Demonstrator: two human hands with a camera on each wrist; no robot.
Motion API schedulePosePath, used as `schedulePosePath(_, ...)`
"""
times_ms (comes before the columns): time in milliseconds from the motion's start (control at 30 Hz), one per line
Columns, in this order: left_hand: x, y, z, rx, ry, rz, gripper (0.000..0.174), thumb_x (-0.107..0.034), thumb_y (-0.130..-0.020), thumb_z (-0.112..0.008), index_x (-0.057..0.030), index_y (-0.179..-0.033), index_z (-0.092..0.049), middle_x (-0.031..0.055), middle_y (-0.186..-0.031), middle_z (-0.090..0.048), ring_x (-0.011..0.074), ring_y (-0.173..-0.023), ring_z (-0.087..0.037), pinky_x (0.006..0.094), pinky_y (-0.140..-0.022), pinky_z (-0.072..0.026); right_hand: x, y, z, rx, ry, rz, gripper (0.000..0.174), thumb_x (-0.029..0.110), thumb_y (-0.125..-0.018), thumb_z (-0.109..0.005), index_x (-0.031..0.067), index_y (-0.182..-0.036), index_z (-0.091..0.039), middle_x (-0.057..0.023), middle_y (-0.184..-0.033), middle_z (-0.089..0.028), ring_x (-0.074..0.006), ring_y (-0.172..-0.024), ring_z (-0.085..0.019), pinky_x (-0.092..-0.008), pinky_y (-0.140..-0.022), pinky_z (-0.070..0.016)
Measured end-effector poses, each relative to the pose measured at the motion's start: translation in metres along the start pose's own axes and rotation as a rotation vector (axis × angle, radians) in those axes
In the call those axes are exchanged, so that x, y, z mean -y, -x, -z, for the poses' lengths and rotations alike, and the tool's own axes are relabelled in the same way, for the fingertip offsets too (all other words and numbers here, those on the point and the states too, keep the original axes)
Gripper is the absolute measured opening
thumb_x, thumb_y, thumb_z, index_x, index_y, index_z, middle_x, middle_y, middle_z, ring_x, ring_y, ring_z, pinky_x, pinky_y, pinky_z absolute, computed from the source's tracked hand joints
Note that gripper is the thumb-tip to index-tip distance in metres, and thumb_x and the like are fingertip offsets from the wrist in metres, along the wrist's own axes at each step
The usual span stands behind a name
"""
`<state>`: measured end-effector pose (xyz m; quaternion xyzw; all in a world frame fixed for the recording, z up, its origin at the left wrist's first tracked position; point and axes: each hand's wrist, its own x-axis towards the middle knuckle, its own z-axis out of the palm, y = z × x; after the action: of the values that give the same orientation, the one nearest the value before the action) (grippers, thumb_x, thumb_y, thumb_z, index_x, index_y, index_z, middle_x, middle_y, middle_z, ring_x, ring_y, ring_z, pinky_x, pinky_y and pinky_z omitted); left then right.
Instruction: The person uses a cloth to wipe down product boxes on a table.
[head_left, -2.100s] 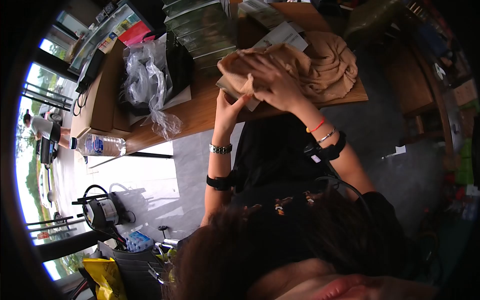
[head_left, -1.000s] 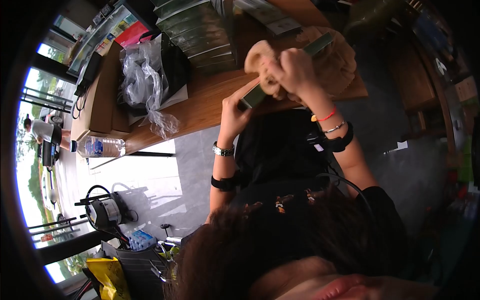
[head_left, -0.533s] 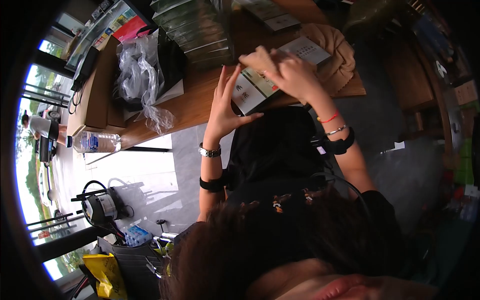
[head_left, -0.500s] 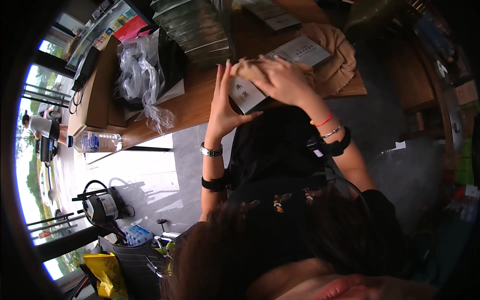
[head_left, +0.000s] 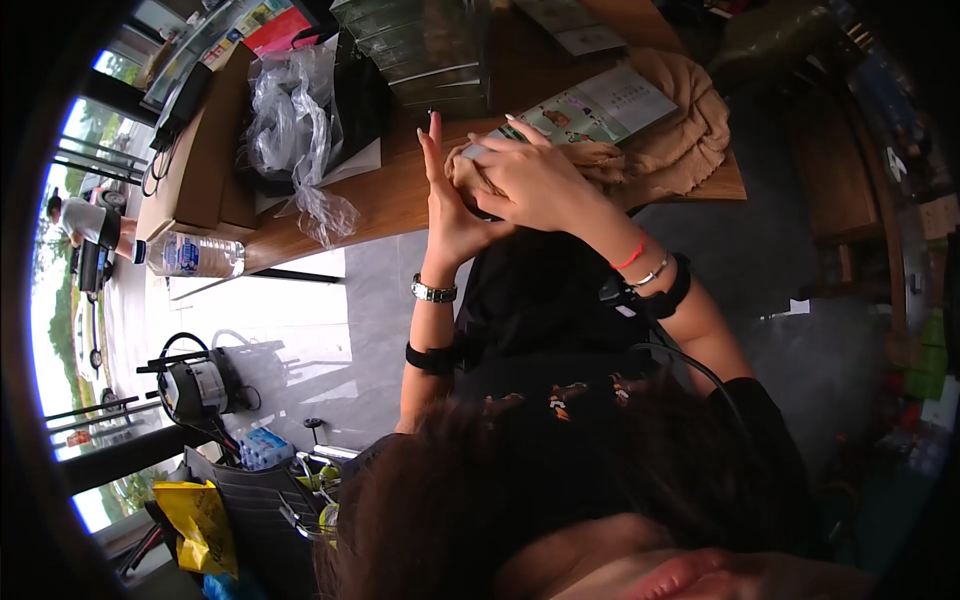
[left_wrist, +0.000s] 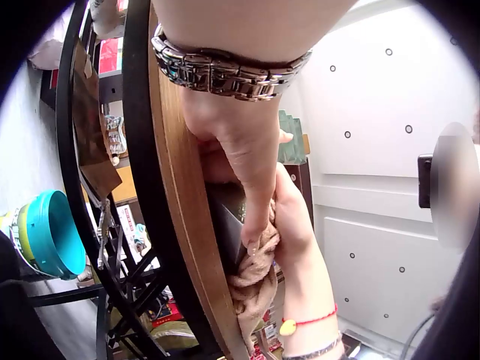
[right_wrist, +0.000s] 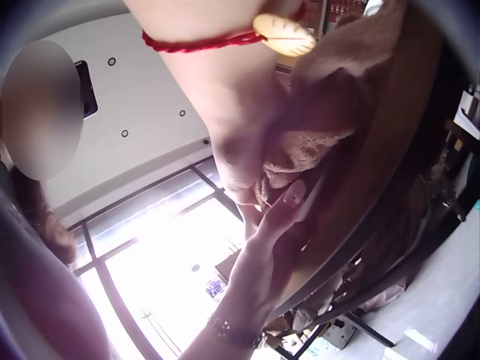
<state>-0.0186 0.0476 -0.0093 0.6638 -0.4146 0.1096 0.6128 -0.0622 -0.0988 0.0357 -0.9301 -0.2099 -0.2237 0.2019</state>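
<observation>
Box [head_left: 588, 104]: it is lying at the near edge of the wooden table [head_left: 392, 205], printed face up, with its near end hiding between the two hands.
Left hand [head_left: 450, 205]: it is standing upright against the near end of the box, fingers straight and together, palm pressing on it. It is not closing around anything.
Right hand [head_left: 535, 185]: it is lying on top of the box, just beside the left palm. Its fingers are curving over a bunch of the cloth [head_left: 690, 135] and pressing it down on the box.
Cloth: the bunch is sitting between right palm and box, and the rest is lying in a heap at the far end of the box.
Beyond the hands: a stack of green boxes [head_left: 430, 50] and a plastic bag [head_left: 290, 130] are standing apart from the box.
Left end of the table: a water bottle [head_left: 195, 255] is lying on its side.
</observation>
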Motion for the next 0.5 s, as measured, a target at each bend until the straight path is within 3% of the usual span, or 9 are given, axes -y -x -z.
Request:
schedulePosePath(100, -0.002, -0.001, 0.008, 0.029, -0.144, -0.023, 0.148, -0.019, -0.05, -0.094, -0.0083, -0.152, 0.012, 0.0249, -0.158, -0.006, 0.0354, -0.131, -0.044, 0.0437, -0.108, -0.0401, 0.007, -0.02, -0.003, 0.122, 0.0, -0.075, 0.026, 0.031, -0.087, -0.058, 0.0072, -0.085, -0.067, -0.0063, -0.097, -0.068, -0.0251, -0.119, -0.055, -0.0506, -0.11, -0.0322)
schedulePosePath(133, -0.003, -0.002, 0.011, 0.032, -0.154, -0.027, 0.148, -0.019, -0.05, -0.094, -0.0083, -0.152, 0.012, 0.0249, -0.158, -0.006, 0.0354, -0.131, -0.044, 0.0437, -0.108, -0.0401, 0.007, -0.018, -0.009, 0.092, 0.019, -0.035, 0.023, 0.029, -0.087, -0.058, 0.007, -0.089, -0.065, -0.0067, -0.107, -0.065, -0.0258, -0.123, -0.051, -0.0502, -0.11, -0.0313)
schedulePosePath(200, -0.003, -0.003, 0.012, 0.027, -0.188, -0.035, 0.152, -0.02, -0.05, -0.095, -0.0142, -0.152, 0.017, 0.0225, -0.159, -0.004, 0.0321, -0.133, -0.041, 0.0424, -0.104, -0.0438, 0.007, -0.016, -0.008, 0.056, 0.04, 0.008, 0.022, 0.027, -0.086, -0.059, 0.0068, -0.092, -0.064, -0.0072, -0.117, -0.063, -0.0265, -0.127, -0.047, -0.0498, -0.111, -0.0303)
schedulePosePath(233, -0.001, -0.002, 0.007, -0.038, -0.08, -0.017, 0.144, -0.018, -0.05, -0.093, -0.0061, -0.152, 0.008, 0.0218, -0.159, -0.005, 0.0327, -0.131, -0.044, 0.0435, -0.108, -0.0396, 0.009, -0.01, -0.002, 0.043, 0.011, 0.045, 0.022, 0.026, -0.086, -0.058, 0.007, -0.095, -0.064, -0.0068, -0.123, -0.059, -0.027, -0.129, -0.045, -0.0494, -0.111, -0.0306)
schedulePosePath(333, -0.002, -0.002, 0.002, -0.044, 0.102, 0.133, 0.142, -0.017, -0.05, -0.092, -0.0084, -0.153, 0.006, 0.0197, -0.159, -0.004, 0.0327, -0.131, -0.044, 0.0432, -0.107, -0.0415, 0.005, 0.017, 0.011, 0.03, -0.107, 0.078, 0.027, 0.031, -0.086, -0.058, 0.009, -0.1, -0.068, -0.003, -0.128, -0.055, -0.0265, -0.13, -0.043, -0.0497, -0.111, -0.0308)
schedulePosePath(367, 0.003, -0.002, 0.003, -0.033, -0.019, 0.045, 0.135, -0.015, -0.05, -0.091, -0.011, -0.154, -0.006, 0.0189, -0.159, -0.009, 0.0339, -0.13, -0.045, 0.0425, -0.103, -0.0453, 0.002, 0.025, 0.015, 0.036, -0.054, 0.085, 0.028, 0.031, -0.087, -0.058, 0.0088, -0.1, -0.069, -0.0021, -0.131, -0.054, -0.0256, -0.133, -0.041, -0.0492, -0.112, -0.0293)
schedulePosePath(400, 0.003, -0.004, 0.003, -0.032, -0.011, 0.045, 0.135, -0.015, -0.05, -0.091, -0.011, -0.154, -0.006, 0.0189, -0.159, -0.009, 0.0339, -0.13, -0.045, 0.0425, -0.103, -0.0453, -0.001, 0.032, 0.019, 0.043, -0.002, 0.093, 0.028, 0.031, -0.087, -0.058, 0.0086, -0.1, -0.069, -0.0012, -0.134, -0.053, -0.0247, -0.136, -0.038, -0.0488, -0.114, -0.0278)
schedulePosePath(467, -0.005, -0.011, 0.004, 0.068, -0.249, -0.038, 0.124, -0.014, -0.05, -0.089, -0.0121, -0.153, -0.021, 0.0183, -0.158, -0.015, 0.0351, -0.131, -0.043, 0.0415, -0.101, -0.0471, -0.016, 0.042, 0.029, 0.06, 0.055, 0.077, 0.032, 0.033, -0.088, -0.057, 0.0042, -0.083, -0.071, 0.0022, -0.138, -0.053, -0.0236, -0.138, -0.037, -0.0505, -0.115, -0.0249)
schedulePosePath(500, -0.018, -0.015, 0.006, 0.111, -0.175, 0.084, 0.111, -0.017, -0.054, -0.088, -0.012, -0.15, -0.031, 0.0173, -0.155, -0.023, 0.0367, -0.132, -0.041, 0.043, -0.104, -0.0429, -0.031, 0.048, 0.034, 0.018, 0.084, -0.004, 0.034, 0.033, -0.09, -0.056, 0.0035, -0.081, -0.071, 0.0016, -0.138, -0.053, -0.025, -0.138, -0.038, -0.0523, -0.115, -0.0246)
